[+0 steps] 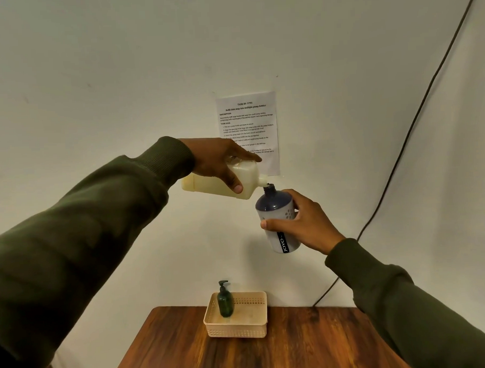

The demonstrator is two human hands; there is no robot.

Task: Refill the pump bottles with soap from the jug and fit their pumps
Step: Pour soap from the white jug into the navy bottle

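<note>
Two hands are up in front of the wall here, well above the desk, so we are pouring in mid-air. On the desk sits a basket with a green bottle inside, its pump already on. Our left hand has its fingers clamped around the jug, which lies tipped nearly flat with its spout just at the mouth of the blue bottle. Our right hand grips that bottle around its middle, fingers closed on it, neck leaning slightly toward the jug. We cannot tell whether soap is flowing yet or how full the bottle is. To do this well, we judge that we should keep the spout squarely over the narrow mouth, hold the bottle steady and close to upright, raise the jug's base slowly so the stream stays thin, and stop short of the neck so the pump can go in without overflow.
</note>
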